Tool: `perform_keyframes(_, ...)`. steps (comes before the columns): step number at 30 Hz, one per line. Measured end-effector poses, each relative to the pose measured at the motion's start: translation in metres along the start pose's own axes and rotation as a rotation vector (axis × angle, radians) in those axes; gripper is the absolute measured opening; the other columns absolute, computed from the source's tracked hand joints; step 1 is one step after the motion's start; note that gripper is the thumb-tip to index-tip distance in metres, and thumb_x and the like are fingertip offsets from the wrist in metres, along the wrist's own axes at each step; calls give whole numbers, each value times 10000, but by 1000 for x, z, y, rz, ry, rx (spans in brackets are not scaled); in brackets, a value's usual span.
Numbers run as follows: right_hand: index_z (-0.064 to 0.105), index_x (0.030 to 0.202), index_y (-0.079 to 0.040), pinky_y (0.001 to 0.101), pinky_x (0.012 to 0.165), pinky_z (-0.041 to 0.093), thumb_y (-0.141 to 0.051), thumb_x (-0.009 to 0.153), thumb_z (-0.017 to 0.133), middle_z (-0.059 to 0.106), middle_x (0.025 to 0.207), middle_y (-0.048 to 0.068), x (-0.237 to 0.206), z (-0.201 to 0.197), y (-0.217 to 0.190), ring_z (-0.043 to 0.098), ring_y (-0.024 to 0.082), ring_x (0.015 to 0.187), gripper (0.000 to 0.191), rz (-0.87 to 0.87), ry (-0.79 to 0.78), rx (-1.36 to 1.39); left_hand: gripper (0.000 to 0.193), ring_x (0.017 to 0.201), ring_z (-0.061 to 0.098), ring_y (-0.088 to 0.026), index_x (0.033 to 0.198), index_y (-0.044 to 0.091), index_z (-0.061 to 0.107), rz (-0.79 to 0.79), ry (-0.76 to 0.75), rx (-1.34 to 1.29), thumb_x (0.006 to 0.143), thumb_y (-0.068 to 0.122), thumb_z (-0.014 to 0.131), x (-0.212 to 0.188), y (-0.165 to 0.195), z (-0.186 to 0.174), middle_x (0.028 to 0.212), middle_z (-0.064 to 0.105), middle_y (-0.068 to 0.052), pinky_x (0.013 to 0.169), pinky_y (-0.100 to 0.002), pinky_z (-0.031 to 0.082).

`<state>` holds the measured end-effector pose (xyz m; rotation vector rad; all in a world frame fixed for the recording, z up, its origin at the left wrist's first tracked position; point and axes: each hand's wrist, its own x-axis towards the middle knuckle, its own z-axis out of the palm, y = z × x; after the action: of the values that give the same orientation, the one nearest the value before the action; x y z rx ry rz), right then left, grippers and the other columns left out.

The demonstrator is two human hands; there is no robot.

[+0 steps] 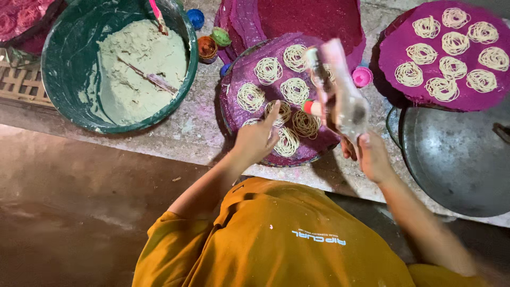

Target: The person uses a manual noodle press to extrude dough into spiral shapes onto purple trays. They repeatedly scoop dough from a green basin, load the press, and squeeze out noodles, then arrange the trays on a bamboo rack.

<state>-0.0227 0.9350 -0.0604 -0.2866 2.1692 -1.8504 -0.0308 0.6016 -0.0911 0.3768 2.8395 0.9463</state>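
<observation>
At the counter's left edge sits one green basin (pixel 58 79) of pale dough (pixel 141 66) with a stick resting in it, within arm's reach. Beside it stand three small coloured caps (pixel 208 47). At the front edge lies one round magenta mat (pixel 241 119) carrying about eight noodle coils (pixel 268 70) spaced apart; more empty mats (pixel 313 18) are stacked behind it. The left hand (pixel 257 139) lies flat on the mat's near coils, fingers spread, gripping nothing, seemingly steadying it. The right hand (pixel 372 157) clasps a dough-smeared noodle press (pixel 337 95), raised and blurred above the mat. At the right edge, a second mat (pixel 393 50) holds nine coils above one metal pan (pixel 457 159)
</observation>
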Motion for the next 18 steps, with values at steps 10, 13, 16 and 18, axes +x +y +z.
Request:
perform_keyframes(10, 557, 1124, -33, 348, 731, 460, -651, 1024, 592, 589, 957, 48, -50, -3, 93, 546, 155, 830, 627, -324, 502, 298, 423, 1169, 649, -364, 1361, 16, 572, -180, 517, -255, 959, 142, 610, 71, -94, -76, 1290, 634, -222, 996, -415, 498)
perform_keyframes(13, 554, 1205, -13, 389, 611, 343, -466, 1017, 733, 559, 904, 51, -71, -10, 111, 458, 160, 755, 522, -31, 779, 10, 388, 1262, 607, -370, 1344, 6, 587, -202, 594, -289, 994, 172, 558, 61, -111, -72, 1348, 625, -219, 1069, -416, 459)
perform_keyframes(16, 612, 1125, -3, 458, 716, 493, -495, 952, 784, 664, 864, 136, -89, -9, 122, 616, 306, 750, 549, 203, 901, -625, 402, 1248, 578, -368, 1329, 39, 621, -479, 531, -150, 1009, 264, 524, 45, -129, -65, 1356, 621, -227, 1052, -430, 426)
perform_keyframes(18, 632, 1121, -9, 489, 761, 511, -512, 921, 828, 685, 915, 173, -96, -1, 127, 664, 363, 809, 576, 292, 962, -823, 427, 1249, 588, -332, 1371, 88, 590, -608, 446, -251, 1020, 305, 482, 41, -139, -59, 1378, 620, -179, 1055, -421, 438)
